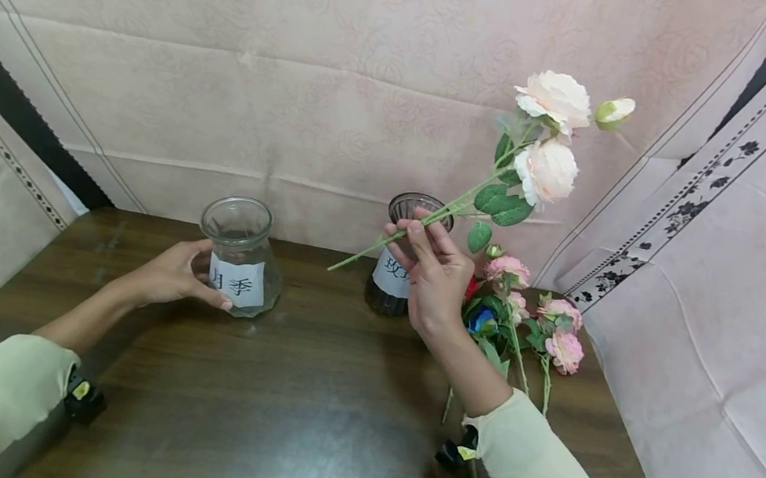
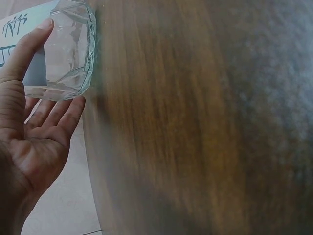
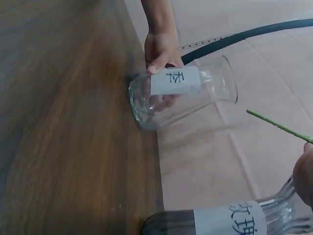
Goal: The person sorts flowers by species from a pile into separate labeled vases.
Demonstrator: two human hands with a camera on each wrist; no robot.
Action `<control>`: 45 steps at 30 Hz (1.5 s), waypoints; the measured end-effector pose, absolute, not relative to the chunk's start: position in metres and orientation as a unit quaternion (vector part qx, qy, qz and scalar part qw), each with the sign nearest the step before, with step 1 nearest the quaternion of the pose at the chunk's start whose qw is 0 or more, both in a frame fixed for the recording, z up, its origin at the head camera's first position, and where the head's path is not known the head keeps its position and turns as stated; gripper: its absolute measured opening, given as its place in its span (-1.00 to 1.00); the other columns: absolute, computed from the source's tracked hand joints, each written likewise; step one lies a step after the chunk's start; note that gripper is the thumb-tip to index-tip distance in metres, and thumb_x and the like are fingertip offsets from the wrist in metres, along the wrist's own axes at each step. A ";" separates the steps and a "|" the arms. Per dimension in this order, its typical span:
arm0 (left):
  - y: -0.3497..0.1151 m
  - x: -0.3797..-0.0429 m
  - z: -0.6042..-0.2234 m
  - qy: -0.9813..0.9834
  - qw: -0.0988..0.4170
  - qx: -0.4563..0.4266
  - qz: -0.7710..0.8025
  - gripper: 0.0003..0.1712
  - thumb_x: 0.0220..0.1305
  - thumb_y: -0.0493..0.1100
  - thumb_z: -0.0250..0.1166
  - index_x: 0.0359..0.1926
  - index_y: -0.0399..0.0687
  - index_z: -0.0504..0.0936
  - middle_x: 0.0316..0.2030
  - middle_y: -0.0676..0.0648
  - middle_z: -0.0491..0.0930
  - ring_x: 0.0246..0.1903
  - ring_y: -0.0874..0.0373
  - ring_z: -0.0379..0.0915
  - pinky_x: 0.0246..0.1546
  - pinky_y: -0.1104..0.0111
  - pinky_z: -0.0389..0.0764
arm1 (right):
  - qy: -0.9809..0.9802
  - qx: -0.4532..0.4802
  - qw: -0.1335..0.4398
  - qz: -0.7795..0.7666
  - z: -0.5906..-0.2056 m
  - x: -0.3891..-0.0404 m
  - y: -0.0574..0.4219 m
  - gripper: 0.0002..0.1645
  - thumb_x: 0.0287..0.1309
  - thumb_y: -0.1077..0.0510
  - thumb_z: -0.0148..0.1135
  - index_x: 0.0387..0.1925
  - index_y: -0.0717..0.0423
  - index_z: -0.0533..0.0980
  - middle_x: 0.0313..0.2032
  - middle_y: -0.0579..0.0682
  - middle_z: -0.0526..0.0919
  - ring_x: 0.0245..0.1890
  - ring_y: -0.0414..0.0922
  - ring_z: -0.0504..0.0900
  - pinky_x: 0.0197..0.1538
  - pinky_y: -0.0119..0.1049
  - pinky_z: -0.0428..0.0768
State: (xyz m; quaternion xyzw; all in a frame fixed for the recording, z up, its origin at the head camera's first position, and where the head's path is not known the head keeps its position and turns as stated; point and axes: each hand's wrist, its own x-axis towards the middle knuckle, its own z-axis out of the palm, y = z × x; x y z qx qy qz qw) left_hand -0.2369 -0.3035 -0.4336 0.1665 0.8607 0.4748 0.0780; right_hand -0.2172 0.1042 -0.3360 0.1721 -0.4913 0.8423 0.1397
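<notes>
My left hand (image 1: 173,276) holds a clear glass vase (image 1: 270,280) low on its side, thumb over the white paper label (image 2: 24,24) and fingers behind the glass. The vase stands upright on the table, its wide mouth facing up. Between thumb and fingers, my right hand (image 1: 440,285) pinches the green stem of an artificial flower spray (image 1: 545,171) with two pale cream blooms and a bud. Its bare stem end (image 3: 274,125) slants down to the left, toward the clear vase. Behind the right hand is a dark glass vase (image 1: 383,300), also labelled and partly hidden.
On the table (image 1: 250,413) at the right lie several artificial flowers: pink ones (image 1: 563,350), a blue one (image 1: 483,319) and a red one (image 1: 471,288), partly under the right forearm. A pale patterned cloth (image 1: 227,111) hangs along the back and sides.
</notes>
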 end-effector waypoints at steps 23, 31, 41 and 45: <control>-0.304 -0.240 -0.436 0.862 0.078 0.162 0.473 0.17 0.08 -0.17 0.83 0.62 -0.22 0.39 0.40 -0.31 0.67 0.34 -0.12 0.69 0.19 0.52 0.71 | -0.452 0.184 0.124 0.864 -0.317 -0.224 0.035 -0.78 0.65 0.33 0.24 0.15 0.21 0.71 -0.14 -0.07 0.89 -0.08 -0.17 0.93 0.17 -0.04 0.87; -0.304 -0.240 -0.436 0.864 0.080 0.161 0.471 0.17 0.09 -0.16 0.83 0.63 -0.22 0.39 0.40 -0.31 0.67 0.38 -0.21 0.66 0.20 0.52 0.70 | -0.437 0.175 0.123 0.874 -0.317 -0.228 0.011 -0.79 0.66 0.30 0.25 0.15 0.22 0.70 -0.15 -0.07 0.88 -0.07 -0.18 0.92 0.22 -0.01 0.84; -0.305 -0.240 -0.436 0.864 0.076 0.162 0.471 0.17 0.06 -0.17 0.84 0.62 -0.20 0.41 0.37 -0.29 0.69 0.24 0.17 0.70 0.20 0.55 0.68 | -0.425 0.158 0.114 0.884 -0.330 -0.232 -0.017 -0.69 0.64 0.34 0.26 0.27 0.38 0.66 -0.18 -0.13 0.89 -0.06 -0.20 0.90 0.27 -0.02 0.82; -0.306 -0.240 -0.436 0.863 0.079 0.162 0.471 0.19 0.07 -0.16 0.84 0.64 -0.21 0.38 0.38 -0.31 0.68 0.31 -0.06 0.71 0.19 0.54 0.67 | -0.436 0.156 0.124 0.878 -0.337 -0.232 -0.031 -0.66 0.61 0.36 0.28 0.27 0.45 0.66 -0.14 0.05 0.91 -0.09 -0.22 0.89 0.24 -0.03 0.84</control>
